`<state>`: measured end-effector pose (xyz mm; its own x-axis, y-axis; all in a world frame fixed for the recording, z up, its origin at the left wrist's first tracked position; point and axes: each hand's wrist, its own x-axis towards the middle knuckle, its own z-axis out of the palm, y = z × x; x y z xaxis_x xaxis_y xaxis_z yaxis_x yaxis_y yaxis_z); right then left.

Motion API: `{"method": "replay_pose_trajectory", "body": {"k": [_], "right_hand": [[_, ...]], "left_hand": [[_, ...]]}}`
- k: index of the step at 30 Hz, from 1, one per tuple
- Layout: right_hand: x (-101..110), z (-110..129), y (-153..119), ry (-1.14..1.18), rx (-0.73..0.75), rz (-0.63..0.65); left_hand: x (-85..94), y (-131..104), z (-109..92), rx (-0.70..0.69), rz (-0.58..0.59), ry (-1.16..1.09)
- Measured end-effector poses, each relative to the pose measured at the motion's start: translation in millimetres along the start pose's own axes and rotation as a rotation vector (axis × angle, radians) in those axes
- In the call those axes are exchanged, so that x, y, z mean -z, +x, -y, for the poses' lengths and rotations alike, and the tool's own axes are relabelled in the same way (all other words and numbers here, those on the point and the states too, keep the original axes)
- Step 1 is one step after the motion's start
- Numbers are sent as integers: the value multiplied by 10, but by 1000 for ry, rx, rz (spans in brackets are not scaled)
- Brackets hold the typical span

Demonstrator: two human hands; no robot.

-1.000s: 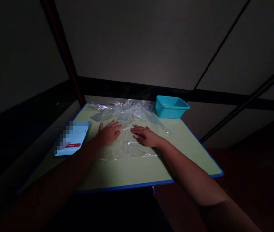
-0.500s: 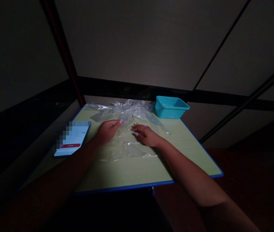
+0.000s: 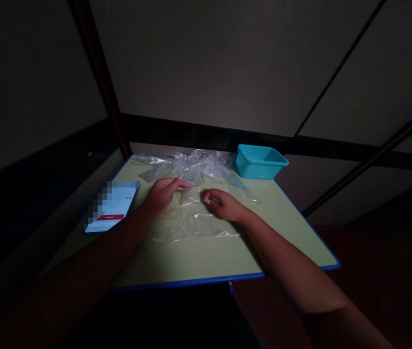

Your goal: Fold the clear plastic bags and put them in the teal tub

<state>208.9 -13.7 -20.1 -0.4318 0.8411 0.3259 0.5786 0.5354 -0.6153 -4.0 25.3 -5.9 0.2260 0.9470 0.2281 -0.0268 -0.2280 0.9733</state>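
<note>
A crumpled clear plastic sheet or bag (image 3: 206, 225) lies spread over the middle and back of the pale green table. Over its left part is my left hand (image 3: 165, 190), fingers stretched to the right and parted from the thumb, with nothing seen in it. My right hand (image 3: 223, 203) rests on the right part of the plastic. Its thumb and fingers are pinched together, and the plastic between them is at the fingertips. A small gap with plastic under it separates the two hands.
A turquoise bin (image 3: 258, 169) stands at the back right corner of the table (image 3: 191, 266), which has a blue edge. A phone or tablet (image 3: 113, 208) with its screen lit lies at the left. Wall panels rise right behind the table.
The fingers of my right hand have gone from spread to pinched on the plastic. My left hand's fingers now reach out more to the right. The view has shifted slightly.
</note>
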Motion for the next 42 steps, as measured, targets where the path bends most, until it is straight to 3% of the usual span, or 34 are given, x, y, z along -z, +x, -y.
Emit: {"method": "replay_pose_trajectory", "body": {"k": [4,13,17,23,30,39,42], "right_hand": [[-3,4,2,42,38,12],[45,75,-17,-2,-49,20],[36,65,-14,-33,-47,38],[25,27,-12,-79,-44,37],[13,73,-19,-102,-69,154],[32,89,-37,-204,-106,251],[37,140,-36,-222,-144,287]], "left_hand": [[-6,-6,17,0,29,-12],[5,38,111,-56,42,44],[50,57,147,-166,93,301],[139,33,229,-391,293,893],[169,17,230,-365,234,1119],[168,-49,35,-193,168,1368],[176,-54,11,-156,93,1415]]}}
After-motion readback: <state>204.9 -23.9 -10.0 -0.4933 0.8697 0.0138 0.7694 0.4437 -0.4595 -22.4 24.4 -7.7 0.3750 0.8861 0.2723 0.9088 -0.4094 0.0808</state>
